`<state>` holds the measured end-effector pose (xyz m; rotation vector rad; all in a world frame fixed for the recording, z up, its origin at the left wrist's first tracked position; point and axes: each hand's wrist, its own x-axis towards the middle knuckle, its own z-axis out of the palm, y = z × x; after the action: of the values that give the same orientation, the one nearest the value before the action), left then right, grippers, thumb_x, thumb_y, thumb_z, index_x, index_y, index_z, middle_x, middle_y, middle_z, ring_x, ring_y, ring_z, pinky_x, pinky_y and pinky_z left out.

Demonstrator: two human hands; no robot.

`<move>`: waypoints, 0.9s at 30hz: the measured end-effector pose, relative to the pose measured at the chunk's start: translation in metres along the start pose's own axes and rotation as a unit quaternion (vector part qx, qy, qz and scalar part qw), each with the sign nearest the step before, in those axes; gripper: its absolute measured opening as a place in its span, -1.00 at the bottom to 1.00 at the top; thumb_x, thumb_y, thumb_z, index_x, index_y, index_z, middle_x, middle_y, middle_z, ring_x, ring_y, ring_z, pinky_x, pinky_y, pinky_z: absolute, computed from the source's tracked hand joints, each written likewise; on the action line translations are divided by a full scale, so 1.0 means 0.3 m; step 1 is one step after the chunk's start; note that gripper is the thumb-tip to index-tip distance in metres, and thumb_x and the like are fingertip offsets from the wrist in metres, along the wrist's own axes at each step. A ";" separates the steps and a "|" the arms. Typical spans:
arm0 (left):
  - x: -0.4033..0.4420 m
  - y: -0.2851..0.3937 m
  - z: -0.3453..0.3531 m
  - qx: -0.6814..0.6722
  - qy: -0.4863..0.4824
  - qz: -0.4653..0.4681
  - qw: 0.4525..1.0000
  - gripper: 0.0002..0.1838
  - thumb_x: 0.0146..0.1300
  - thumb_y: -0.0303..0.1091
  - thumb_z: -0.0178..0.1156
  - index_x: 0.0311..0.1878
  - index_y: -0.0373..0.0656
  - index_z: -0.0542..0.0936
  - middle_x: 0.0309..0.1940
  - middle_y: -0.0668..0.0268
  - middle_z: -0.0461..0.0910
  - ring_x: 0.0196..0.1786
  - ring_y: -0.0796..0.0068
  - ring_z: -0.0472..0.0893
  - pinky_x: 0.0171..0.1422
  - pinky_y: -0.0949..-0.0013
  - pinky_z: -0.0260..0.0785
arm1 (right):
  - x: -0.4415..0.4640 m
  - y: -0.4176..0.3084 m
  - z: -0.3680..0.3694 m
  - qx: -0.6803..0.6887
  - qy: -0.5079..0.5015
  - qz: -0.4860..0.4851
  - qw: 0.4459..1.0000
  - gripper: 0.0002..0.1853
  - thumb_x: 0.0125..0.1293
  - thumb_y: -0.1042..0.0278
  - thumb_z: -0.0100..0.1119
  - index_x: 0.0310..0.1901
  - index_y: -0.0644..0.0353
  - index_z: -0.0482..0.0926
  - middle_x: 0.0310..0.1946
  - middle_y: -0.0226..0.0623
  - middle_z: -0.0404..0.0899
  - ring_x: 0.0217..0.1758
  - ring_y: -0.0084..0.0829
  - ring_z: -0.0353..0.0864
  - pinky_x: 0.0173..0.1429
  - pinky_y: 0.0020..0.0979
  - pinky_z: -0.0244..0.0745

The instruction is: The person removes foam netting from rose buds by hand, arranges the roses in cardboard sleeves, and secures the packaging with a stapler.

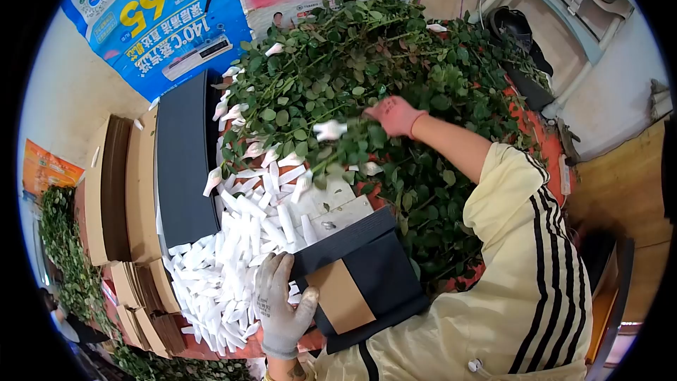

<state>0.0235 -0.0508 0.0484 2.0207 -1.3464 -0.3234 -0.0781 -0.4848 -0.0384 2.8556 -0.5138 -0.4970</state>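
Note:
My left hand (281, 307), in a whitish glove, lies at the left edge of a black cardboard piece (384, 264) with a brown panel (342, 296). Its thumb is apart from the fingers and touches the card's edge. My right hand (396, 116), in a pink glove, is closed over the leafy pile, apparently on a rose stem. The rose (330, 130) points left, its head in a white sleeve and blurred by motion. Many cut roses (317, 70) lie heaped beneath and behind it, several heads sleeved in white.
Loose white sleeves (226, 275) cover the table's left part. Black cardboard (187, 162) and brown cardboard (144, 197) stand at the left. Posters (151, 21) hang on the wall. A folding chair (564, 21) leans at the back right. More foliage (63, 240) lies far left.

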 end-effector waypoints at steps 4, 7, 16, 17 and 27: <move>0.003 -0.003 0.014 -0.007 -0.021 -0.005 1.000 -0.33 0.18 0.08 0.13 0.12 -0.36 0.41 0.13 -0.05 0.37 0.26 -0.03 0.29 0.29 0.11 0.15 | -0.033 0.092 -0.121 0.075 0.133 0.057 0.987 -0.54 0.09 0.24 0.11 0.10 0.02 0.44 -0.05 -0.24 0.53 0.00 -0.21 0.55 0.08 -0.29 0.44; -0.007 -0.009 0.034 0.001 -0.030 -0.005 1.000 -0.33 0.17 0.08 0.14 0.12 -0.36 0.41 0.15 -0.06 0.35 0.28 -0.03 0.27 0.31 0.12 0.14 | -0.033 0.112 -0.099 0.114 0.150 0.015 0.982 -0.59 0.09 0.22 0.09 0.03 0.03 0.47 -0.06 -0.23 0.52 0.00 -0.21 0.55 0.08 -0.28 0.44; -0.009 0.000 0.042 -0.018 0.001 -0.012 1.000 -0.40 0.02 -0.12 0.22 0.08 -0.33 0.45 0.06 -0.03 0.40 0.18 -0.07 0.33 0.27 0.03 0.15 | -0.114 -0.126 0.012 0.114 -0.080 -0.041 0.989 0.01 -0.15 -0.21 0.28 0.31 0.17 0.17 0.20 -0.02 0.28 0.26 -0.08 0.31 0.26 -0.04 0.21; -0.015 -0.007 0.038 -0.024 0.001 -0.031 0.999 -0.40 0.03 -0.13 0.22 0.09 -0.34 0.44 0.03 -0.03 0.40 0.13 -0.04 0.35 0.24 0.07 0.18 | -0.129 -0.136 -0.018 0.046 -0.068 -0.042 0.996 0.02 -0.16 -0.19 0.28 0.34 0.17 0.13 0.22 0.00 0.26 0.24 -0.02 0.31 0.24 0.01 0.20; 0.054 0.027 0.008 -0.059 -0.035 -0.036 0.997 -0.47 0.19 -0.15 0.17 0.12 -0.35 0.42 -0.25 0.14 0.47 -0.24 0.30 0.43 -0.09 0.29 0.29 | -0.067 -0.081 0.062 0.026 -0.027 0.008 0.999 -0.10 -0.05 0.20 0.14 0.39 0.20 0.06 -0.07 -0.02 0.47 0.00 -0.11 0.47 0.07 -0.14 0.34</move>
<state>0.0234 -0.0681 0.0545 1.9787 -1.2675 -0.4996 -0.0953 -0.4574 -0.0560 2.8912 -0.5665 -0.5688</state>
